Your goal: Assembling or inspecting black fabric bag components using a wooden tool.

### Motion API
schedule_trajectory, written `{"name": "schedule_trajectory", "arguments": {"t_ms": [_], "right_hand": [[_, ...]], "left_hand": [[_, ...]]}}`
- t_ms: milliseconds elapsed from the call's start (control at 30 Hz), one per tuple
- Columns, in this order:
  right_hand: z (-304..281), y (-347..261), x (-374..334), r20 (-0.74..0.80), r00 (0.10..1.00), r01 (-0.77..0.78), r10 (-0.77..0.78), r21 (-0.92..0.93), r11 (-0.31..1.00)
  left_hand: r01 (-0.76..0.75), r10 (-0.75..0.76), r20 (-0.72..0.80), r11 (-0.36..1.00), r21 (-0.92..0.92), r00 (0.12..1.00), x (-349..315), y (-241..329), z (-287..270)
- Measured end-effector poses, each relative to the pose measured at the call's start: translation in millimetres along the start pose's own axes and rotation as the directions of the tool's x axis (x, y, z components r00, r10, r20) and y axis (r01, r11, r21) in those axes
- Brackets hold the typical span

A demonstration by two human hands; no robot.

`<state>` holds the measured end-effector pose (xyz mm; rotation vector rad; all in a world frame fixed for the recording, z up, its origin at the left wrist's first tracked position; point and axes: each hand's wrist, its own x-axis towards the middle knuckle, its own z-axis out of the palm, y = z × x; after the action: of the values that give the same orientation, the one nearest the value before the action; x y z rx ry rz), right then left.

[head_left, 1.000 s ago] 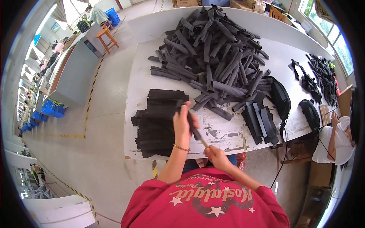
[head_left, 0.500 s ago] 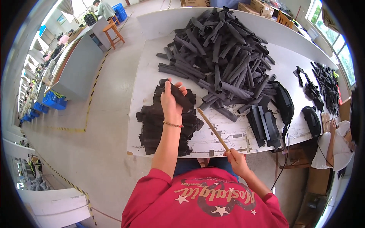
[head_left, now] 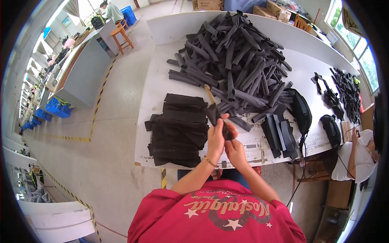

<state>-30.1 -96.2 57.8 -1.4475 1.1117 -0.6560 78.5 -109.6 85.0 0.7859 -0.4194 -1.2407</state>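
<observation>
My left hand [head_left: 216, 138] and my right hand [head_left: 236, 150] meet over the near edge of the white table [head_left: 158, 81]. Between them is a black fabric piece [head_left: 213, 114]. A thin wooden stick [head_left: 209, 94] pokes out of its far end and points away from me. My left hand grips the piece around its middle. My right hand closes on the near end, where the stick's lower part is hidden. A stack of flat black pieces [head_left: 178, 129] lies just left of my hands. A big pile of black fabric tubes [head_left: 235, 60] fills the far side of the table.
A few flat black pieces [head_left: 279, 135] and two black bags [head_left: 302, 111] lie at the right. Black straps [head_left: 344, 89] are heaped further right, where a seated person [head_left: 360, 156] works. Left of the aisle stand a grey table [head_left: 81, 77], an orange stool [head_left: 121, 36] and blue crates [head_left: 56, 109].
Half a second ago my left hand was stretched out over the flat stack while my right held the stick alone. Now both hands are together on a black piece with the stick in it.
</observation>
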Motion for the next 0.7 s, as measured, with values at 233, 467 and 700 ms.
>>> {"name": "schedule_trajectory", "arguments": {"t_ms": [233, 467, 700], "right_hand": [[21.5, 18.0, -24.5, -0.059, 0.991, 0.116, -0.116, -0.006, 0.993], [17.9, 27.8, -42.8, 0.036, 0.998, 0.048, -0.046, -0.035, 0.998], [-13.6, 26.9, -81.2, 0.222, 0.972, -0.038, 0.081, -0.189, 0.981]], "left_hand": [[-0.059, 0.057, -0.036, 0.996, -0.072, 0.998, 12.6, 25.5, -13.3], [-0.043, 0.034, -0.108, 0.996, -0.081, 0.994, 18.3, 33.8, -10.0], [-0.097, 0.101, -0.171, 0.995, 0.036, 0.980, 32.8, 48.7, -25.9]]}}
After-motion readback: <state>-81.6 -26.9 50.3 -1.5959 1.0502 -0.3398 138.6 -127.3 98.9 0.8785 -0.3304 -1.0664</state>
